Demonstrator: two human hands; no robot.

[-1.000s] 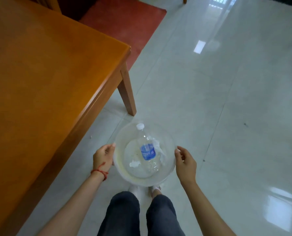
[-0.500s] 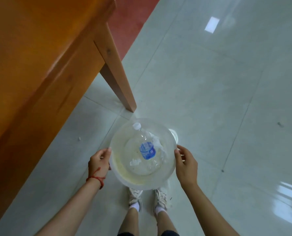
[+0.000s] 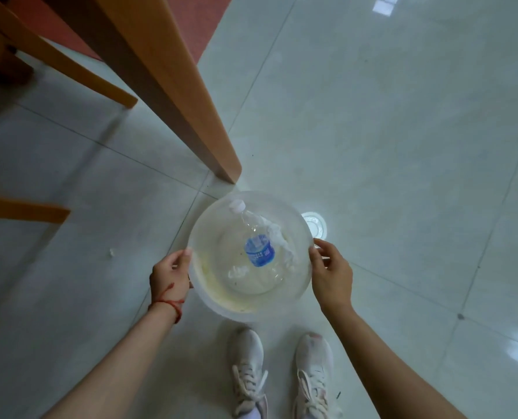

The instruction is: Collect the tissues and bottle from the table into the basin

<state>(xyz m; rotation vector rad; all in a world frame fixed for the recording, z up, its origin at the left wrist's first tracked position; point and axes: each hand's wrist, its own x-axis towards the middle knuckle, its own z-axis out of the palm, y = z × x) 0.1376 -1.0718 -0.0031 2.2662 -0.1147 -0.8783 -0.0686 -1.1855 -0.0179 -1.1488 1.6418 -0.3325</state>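
A round translucent white basin [image 3: 221,300] is low over the tiled floor, just in front of my shoes. Inside it lies a clear plastic bottle [image 3: 259,251] with a blue label and a white cap pointing away from me. Crumpled white tissues [image 3: 277,234] lie beside the bottle on its right, and a smaller piece [image 3: 238,272] lies on its left. My left hand [image 3: 170,275] grips the basin's left rim. My right hand [image 3: 331,272] grips its right rim.
A wooden table leg [image 3: 191,110] slants down to the floor just beyond the basin. More wooden legs [image 3: 55,60] stand at the left. A red mat [image 3: 188,22] lies at the top. A small white scrap [image 3: 111,252] is on the tiles at left.
The view has dropped lower: the tabletop has left the frame and only the legs show. The basin, still held by both hands, has come down close to the floor.
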